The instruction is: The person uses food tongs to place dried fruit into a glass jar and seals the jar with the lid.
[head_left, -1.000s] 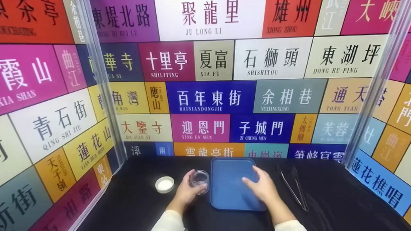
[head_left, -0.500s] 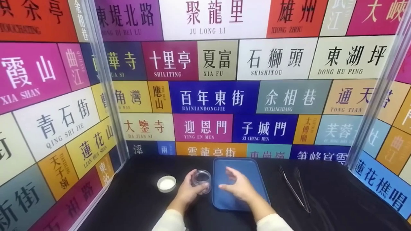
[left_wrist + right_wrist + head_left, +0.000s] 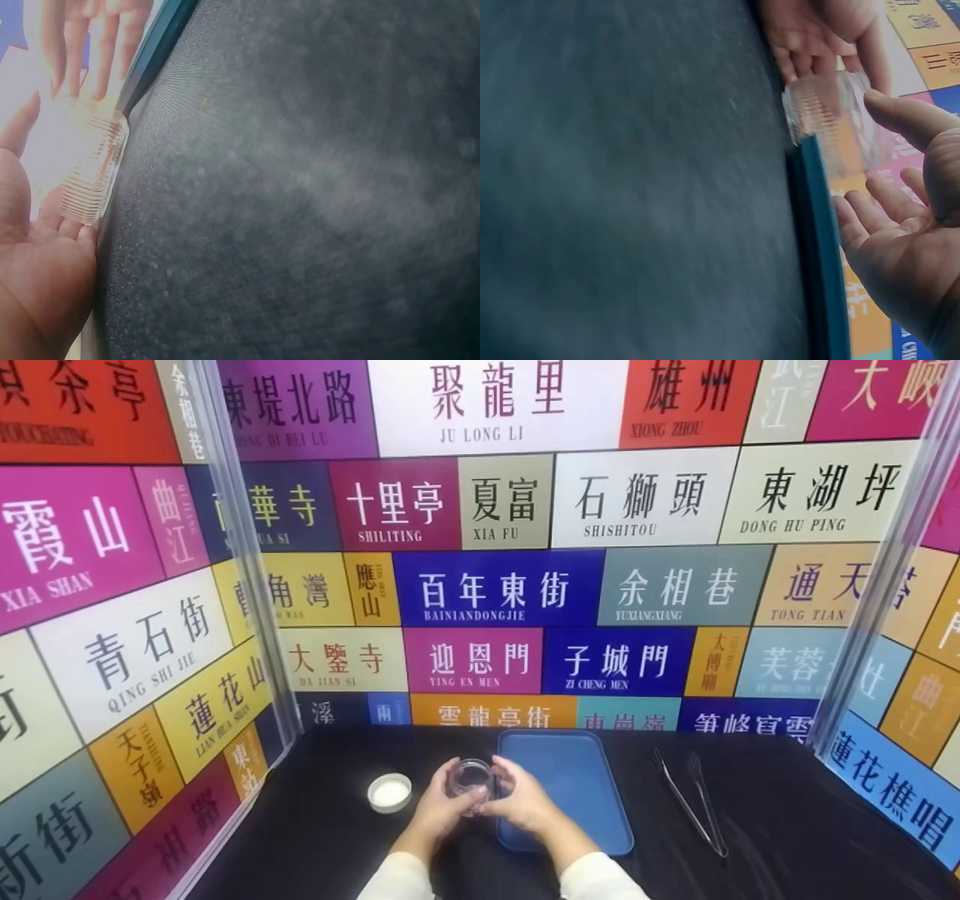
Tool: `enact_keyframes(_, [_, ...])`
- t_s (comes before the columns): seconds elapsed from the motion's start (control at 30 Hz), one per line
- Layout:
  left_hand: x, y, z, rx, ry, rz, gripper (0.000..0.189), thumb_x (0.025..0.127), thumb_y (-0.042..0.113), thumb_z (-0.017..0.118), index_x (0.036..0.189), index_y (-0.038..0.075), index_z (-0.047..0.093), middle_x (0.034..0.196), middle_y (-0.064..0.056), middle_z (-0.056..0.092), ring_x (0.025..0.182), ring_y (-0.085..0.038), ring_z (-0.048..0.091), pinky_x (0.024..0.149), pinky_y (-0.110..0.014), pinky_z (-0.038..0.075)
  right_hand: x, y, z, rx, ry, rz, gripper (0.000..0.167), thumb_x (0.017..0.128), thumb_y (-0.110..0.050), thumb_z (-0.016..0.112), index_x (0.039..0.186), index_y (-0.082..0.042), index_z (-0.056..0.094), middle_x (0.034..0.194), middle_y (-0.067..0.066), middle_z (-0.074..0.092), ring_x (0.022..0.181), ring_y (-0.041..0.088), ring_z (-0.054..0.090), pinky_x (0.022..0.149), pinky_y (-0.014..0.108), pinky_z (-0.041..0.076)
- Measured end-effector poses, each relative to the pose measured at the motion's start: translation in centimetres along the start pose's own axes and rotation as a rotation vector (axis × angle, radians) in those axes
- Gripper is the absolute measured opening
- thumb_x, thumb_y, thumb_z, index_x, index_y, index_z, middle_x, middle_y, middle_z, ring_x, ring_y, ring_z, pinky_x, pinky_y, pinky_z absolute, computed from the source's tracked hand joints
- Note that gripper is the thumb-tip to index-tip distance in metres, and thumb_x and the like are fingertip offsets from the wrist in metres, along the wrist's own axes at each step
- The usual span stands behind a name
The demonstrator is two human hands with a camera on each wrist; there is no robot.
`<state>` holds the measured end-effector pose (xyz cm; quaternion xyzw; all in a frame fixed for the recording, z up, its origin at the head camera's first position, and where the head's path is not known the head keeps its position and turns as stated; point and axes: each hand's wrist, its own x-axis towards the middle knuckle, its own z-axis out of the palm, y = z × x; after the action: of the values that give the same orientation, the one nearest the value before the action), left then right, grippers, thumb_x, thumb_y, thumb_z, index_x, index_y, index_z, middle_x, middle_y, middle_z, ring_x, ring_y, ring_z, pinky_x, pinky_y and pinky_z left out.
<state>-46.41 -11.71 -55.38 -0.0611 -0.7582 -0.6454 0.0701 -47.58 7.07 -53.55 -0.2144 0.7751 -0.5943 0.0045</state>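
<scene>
A clear jar with ribbed sides (image 3: 474, 774) stands on the black cloth, left of the blue tray. My left hand (image 3: 436, 804) holds it from the left, thumb on the near side and fingers behind. My right hand (image 3: 526, 804) is at the jar's right side, over the tray's left edge. In the right wrist view, the right hand (image 3: 907, 225) has its fingers spread and slightly bent; a gap shows between them and the jar (image 3: 829, 120), while the thumb tip overlaps its edge. The left wrist view shows the jar (image 3: 94, 165) between both hands.
The blue tray (image 3: 589, 787) lies right of the jar. A round white lid or shallow dish (image 3: 390, 793) sits to the left. Metal tongs (image 3: 694, 806) lie farther right. Walls of colourful lettered panels (image 3: 495, 589) enclose the back and sides.
My right hand has come left across the tray to the jar's right side. The left hand keeps holding the jar in the same place.
</scene>
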Motion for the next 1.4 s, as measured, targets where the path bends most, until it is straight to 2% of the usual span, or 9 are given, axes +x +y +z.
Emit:
enact_keyframes(0.17, [0.1, -0.3, 0.0, 0.001, 0.001, -0.009, 0.091, 0.092, 0.023, 0.084, 0.164, -0.001, 0.032, 0.165, -0.031, 0.042, 0.143, -0.048, 0.054, 0.118, -0.056, 0.051, 0.4, 0.5, 0.9, 0.049, 0.022, 0.011, 0.098, 0.079, -0.003, 0.089, 0.16, 0.009, 0.036, 0.159, 0.039, 0.045, 0.146, 0.056, 0.049, 0.118, 0.058, 0.049])
enact_keyframes(0.37, [0.0, 0.0, -0.2, 0.033, -0.004, -0.026, 0.093, 0.092, 0.029, 0.084, 0.164, 0.002, 0.034, 0.167, -0.028, 0.042, 0.146, -0.047, 0.052, 0.121, -0.058, 0.047, 0.7, 0.8, 1.5, -0.014, 0.049, 0.024, 0.098, 0.079, -0.009, 0.09, 0.161, 0.006, 0.038, 0.159, 0.035, 0.048, 0.145, 0.053, 0.051, 0.122, 0.061, 0.045])
enact_keyframes(0.67, [-0.1, 0.3, -0.2, 0.007, 0.006, -0.019, 0.092, 0.092, 0.027, 0.083, 0.164, 0.0, 0.033, 0.168, -0.028, 0.04, 0.152, -0.047, 0.046, 0.126, -0.059, 0.041, 0.9, 0.9, 2.2, -0.076, 0.065, 0.038, 0.098, 0.081, -0.02, 0.092, 0.16, 0.004, 0.04, 0.156, 0.032, 0.053, 0.145, 0.049, 0.053, 0.125, 0.061, 0.041])
enact_keyframes(0.97, [0.1, 0.3, 0.2, -0.016, 0.0, -0.041, 0.091, 0.095, 0.031, 0.08, 0.165, 0.0, 0.03, 0.169, -0.03, 0.036, 0.156, -0.05, 0.039, 0.128, -0.06, 0.038, 0.8, 1.1, 2.2, -0.115, 0.085, 0.018, 0.087, 0.082, -0.019, 0.091, 0.155, 0.003, 0.049, 0.153, 0.029, 0.058, 0.143, 0.047, 0.055, 0.125, 0.061, 0.041])
enact_keyframes(1.1, [0.2, 0.6, -0.1, -0.022, 0.009, -0.05, 0.091, 0.099, 0.038, 0.075, 0.165, -0.002, 0.027, 0.169, -0.032, 0.035, 0.158, -0.05, 0.034, 0.13, -0.061, 0.033, 0.8, 1.1, 2.3, -0.116, 0.084, 0.006, 0.086, 0.082, -0.02, 0.09, 0.154, 0.003, 0.05, 0.152, 0.029, 0.058, 0.142, 0.047, 0.055, 0.125, 0.063, 0.041])
enact_keyframes(1.23, [0.3, 0.9, -0.6, -0.029, 0.013, -0.049, 0.087, 0.102, 0.039, 0.072, 0.165, -0.003, 0.028, 0.165, -0.034, 0.04, 0.156, -0.05, 0.038, 0.13, -0.061, 0.033, 0.7, 1.1, 2.3, -0.1, 0.075, 0.026, 0.085, 0.083, -0.021, 0.091, 0.155, 0.001, 0.05, 0.152, 0.027, 0.059, 0.141, 0.046, 0.057, 0.124, 0.064, 0.041])
enact_keyframes(1.4, [0.6, 1.7, -1.8, -0.008, 0.006, -0.031, 0.082, 0.103, 0.038, 0.07, 0.163, -0.003, 0.031, 0.163, -0.035, 0.043, 0.154, -0.052, 0.04, 0.129, -0.062, 0.036, 0.5, 1.1, 2.2, -0.075, 0.07, 0.039, 0.083, 0.084, -0.014, 0.089, 0.155, 0.0, 0.049, 0.151, 0.027, 0.06, 0.139, 0.047, 0.058, 0.124, 0.066, 0.04])
